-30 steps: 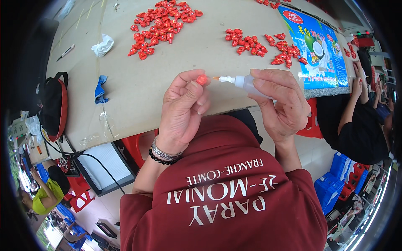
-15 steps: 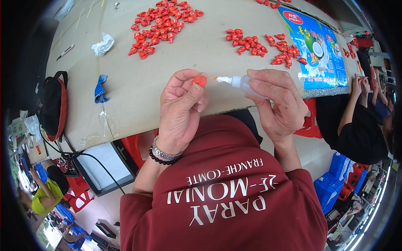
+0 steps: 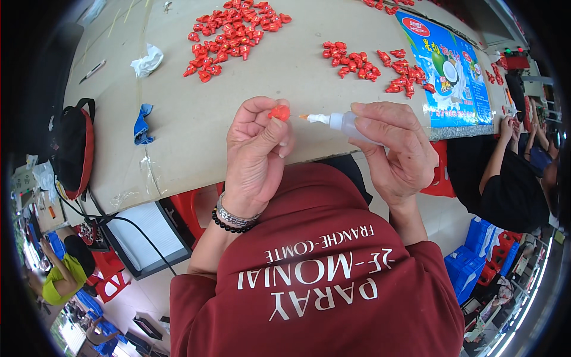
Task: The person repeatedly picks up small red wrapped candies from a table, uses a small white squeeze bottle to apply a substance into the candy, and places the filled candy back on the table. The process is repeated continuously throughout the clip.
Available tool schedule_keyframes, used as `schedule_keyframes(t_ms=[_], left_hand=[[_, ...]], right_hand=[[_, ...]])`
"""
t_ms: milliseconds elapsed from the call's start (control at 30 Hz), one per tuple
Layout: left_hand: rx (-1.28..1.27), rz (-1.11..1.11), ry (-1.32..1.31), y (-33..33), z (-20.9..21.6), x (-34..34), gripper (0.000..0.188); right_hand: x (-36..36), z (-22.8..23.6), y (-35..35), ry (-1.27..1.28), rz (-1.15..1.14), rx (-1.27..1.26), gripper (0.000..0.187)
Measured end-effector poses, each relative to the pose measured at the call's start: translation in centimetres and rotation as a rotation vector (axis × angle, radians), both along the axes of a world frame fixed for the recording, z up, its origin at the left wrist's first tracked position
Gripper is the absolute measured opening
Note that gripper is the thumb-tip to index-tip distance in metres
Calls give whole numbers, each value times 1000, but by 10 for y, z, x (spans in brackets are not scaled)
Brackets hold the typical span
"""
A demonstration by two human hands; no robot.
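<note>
1. Well left of the squeeze bottle (image 3: pixel 350 126), a slim cutter (image 3: pixel 92 71), a blue scrap (image 3: pixel 143 125) and a crumpled white tissue (image 3: pixel 147 61) lie on the table (image 3: pixel 190 128), apparently set aside to leave the middle free.
2. Beyond the bottle and to its left, a large heap of red pieces (image 3: pixel 238 37) spreads out, seemingly within easy reach.
3. Left of the bottle, the left hand (image 3: pixel 257 140) pinches one small red piece (image 3: pixel 279 112) between thumb and fingers. The piece sits at the fingertips, its right side uncovered, likely so the bottle's end can face it.
4. The bottle's white-wrapped nozzle (image 3: pixel 319 118) points left at that piece; whether its thin tip touches, I cannot tell.
5. The right hand (image 3: pixel 397 146) grasps the bottle's body, nozzle jutting left clear of the fingers, presumably for aiming.
6. Beyond the bottle, a smaller red cluster (image 3: pixel 352 60) lies; farther right, another group (image 3: pixel 408 76) partly overlaps a blue printed sheet (image 3: pixel 476 104).
</note>
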State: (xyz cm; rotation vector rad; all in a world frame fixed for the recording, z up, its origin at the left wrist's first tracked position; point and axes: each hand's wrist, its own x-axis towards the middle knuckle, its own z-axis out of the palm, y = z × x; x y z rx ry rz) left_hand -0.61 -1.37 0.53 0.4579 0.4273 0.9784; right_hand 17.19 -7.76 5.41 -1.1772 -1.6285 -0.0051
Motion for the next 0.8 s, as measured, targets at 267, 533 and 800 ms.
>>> schedule_keyframes(t_ms=[267,533,800], left_hand=[[-2,8,-1,0,-1,-3,27],[-145,-53,-143,2,-2,-7,23],[-226,-84,-155,2,0,-7,21]], right_hand=[[0,-3,1,41,-4,22,33],[20,-4,15,1002,52,-385,46],[50,-7,69,607,-36,-593,26]])
